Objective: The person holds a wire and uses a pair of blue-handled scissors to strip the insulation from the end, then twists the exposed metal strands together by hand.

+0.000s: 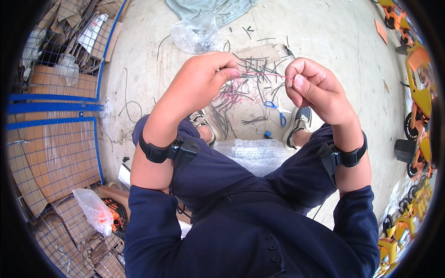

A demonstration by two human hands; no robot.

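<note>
A thin red wire (266, 73) stretches between my two hands above the floor. My left hand (210, 74) pinches one end between thumb and forefinger. Thumb and curled fingers of my right hand (313, 83) hold the other end. Below the wire lies a loose pile of dark cable sheath pieces (259, 67) mixed with red wire scraps (233, 91). Scissors with blue handles (279, 110) rest on the floor near my right shoe (301, 121). A small blue object (267, 134) sits close by, too small to identify.
Bubble wrap (248, 153) lies between my feet. Beyond the pile are a cardboard piece (259, 52), a clear plastic bag (194, 34) and a grey-green cloth (212, 8). Blue wire-mesh cages (55, 106) holding cardboard stand at left. Yellow and orange wheeled items (419, 90) line the right.
</note>
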